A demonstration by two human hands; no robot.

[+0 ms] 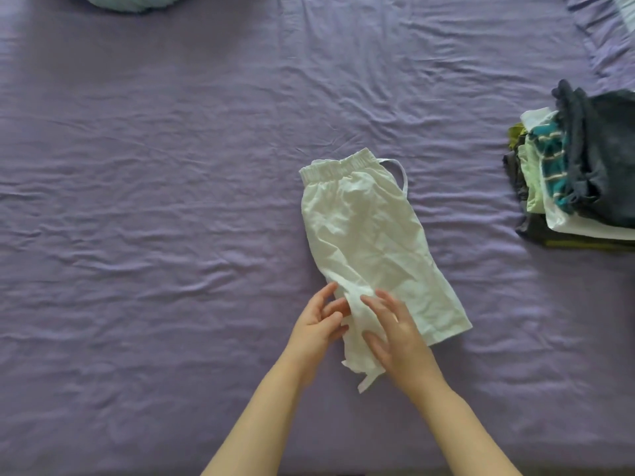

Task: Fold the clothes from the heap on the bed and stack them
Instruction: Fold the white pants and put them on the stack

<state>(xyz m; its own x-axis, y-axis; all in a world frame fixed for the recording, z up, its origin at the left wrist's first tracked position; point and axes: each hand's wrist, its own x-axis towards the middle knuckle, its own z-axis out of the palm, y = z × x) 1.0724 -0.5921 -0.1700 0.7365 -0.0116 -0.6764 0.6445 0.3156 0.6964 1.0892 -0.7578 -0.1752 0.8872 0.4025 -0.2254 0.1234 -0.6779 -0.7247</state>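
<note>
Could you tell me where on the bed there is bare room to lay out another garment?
The purple sheet lies bare left of the white shorts, and beyond their waistband too. The right edge is crowded by the stack of clothes; both hands work at the shorts' near end.

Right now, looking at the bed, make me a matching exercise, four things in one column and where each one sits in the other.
Things:
1. white shorts
2. stack of folded clothes
3. light blue bundle
4. right hand

Places:
A. far top-left edge of the view
B. right edge of the bed
C. flat on the hem end of the white garment
D. spread in the middle of the purple sheet

Pairs: 1-D, 2-B, 3-A, 4-C
</note>
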